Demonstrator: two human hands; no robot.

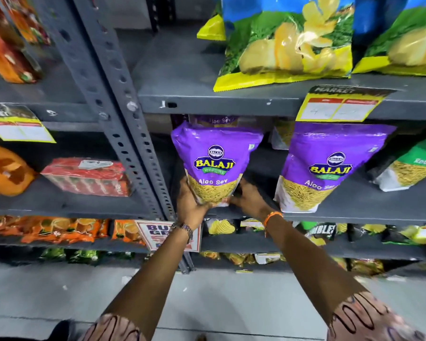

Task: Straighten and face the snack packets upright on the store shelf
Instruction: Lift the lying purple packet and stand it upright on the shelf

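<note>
A purple Aloo Sev packet stands upright at the left end of the grey middle shelf, label facing me. My left hand cups its lower left corner from below. My right hand presses against its lower right side. A second purple Aloo Sev packet stands to the right, leaning slightly left, apart from both hands. More purple packets show behind the first one, mostly hidden.
A perforated grey upright post borders the packet on the left. A green packet lies tilted at far right. Large chip bags fill the shelf above, with a yellow price tag hanging down. Red boxes sit left.
</note>
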